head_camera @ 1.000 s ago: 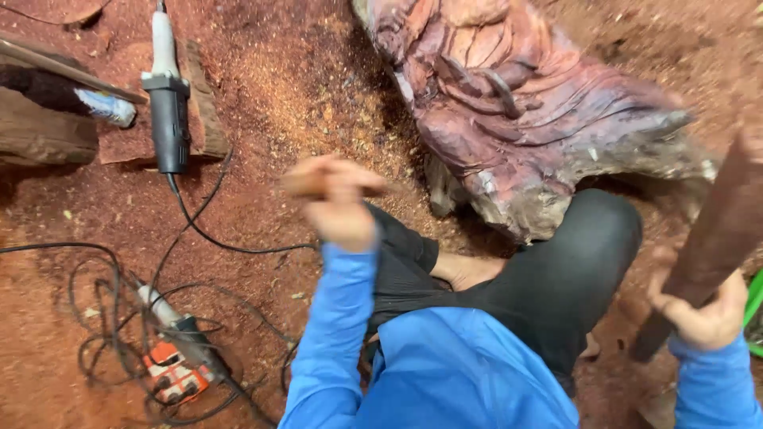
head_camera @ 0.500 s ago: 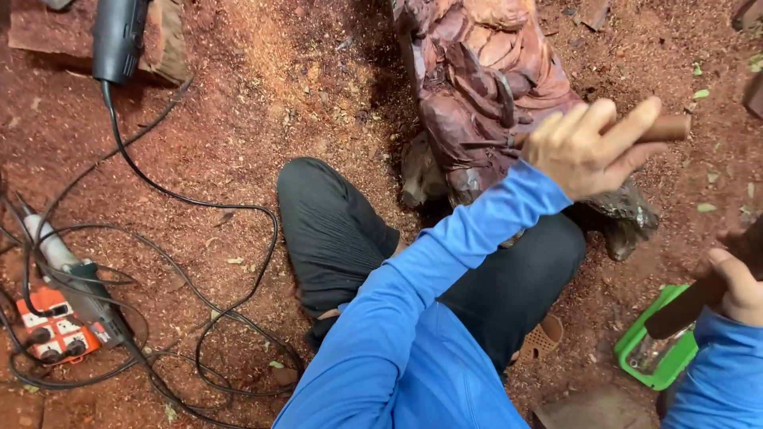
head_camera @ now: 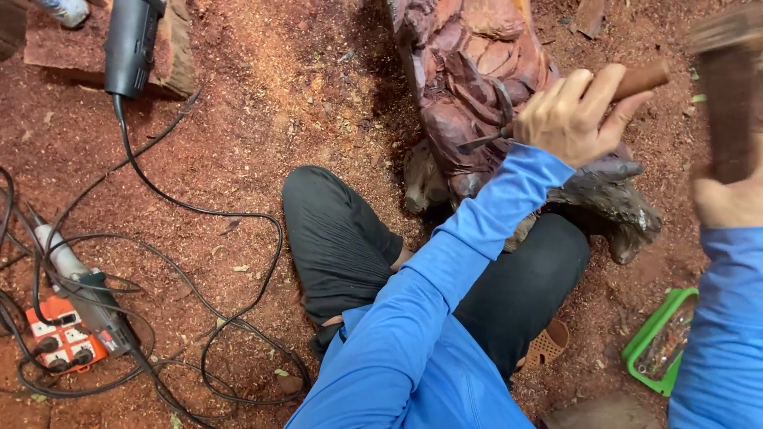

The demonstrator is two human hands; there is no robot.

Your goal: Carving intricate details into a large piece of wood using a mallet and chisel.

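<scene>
My left hand (head_camera: pixel 574 116) is closed around a chisel with a reddish wooden handle (head_camera: pixel 640 79); its metal tip rests against a large carved reddish-brown wood sculpture (head_camera: pixel 485 87). My right hand (head_camera: pixel 727 199) grips a dark wooden mallet (head_camera: pixel 725 103), held upright and blurred at the right edge, apart from the chisel. Both arms wear blue sleeves. My legs in black trousers (head_camera: pixel 342 238) are folded on the ground in front of the sculpture.
Red sawdust covers the ground. A black power tool (head_camera: pixel 131 44) lies on a wooden block at the top left, its cable looping across the ground. An orange power strip (head_camera: pixel 60 338) with another tool sits at the left. A green tray (head_camera: pixel 660 342) lies at the lower right.
My left hand has swung from in front of my body over to the sculpture and set the chisel against it. The mallet in my right hand has risen into view.
</scene>
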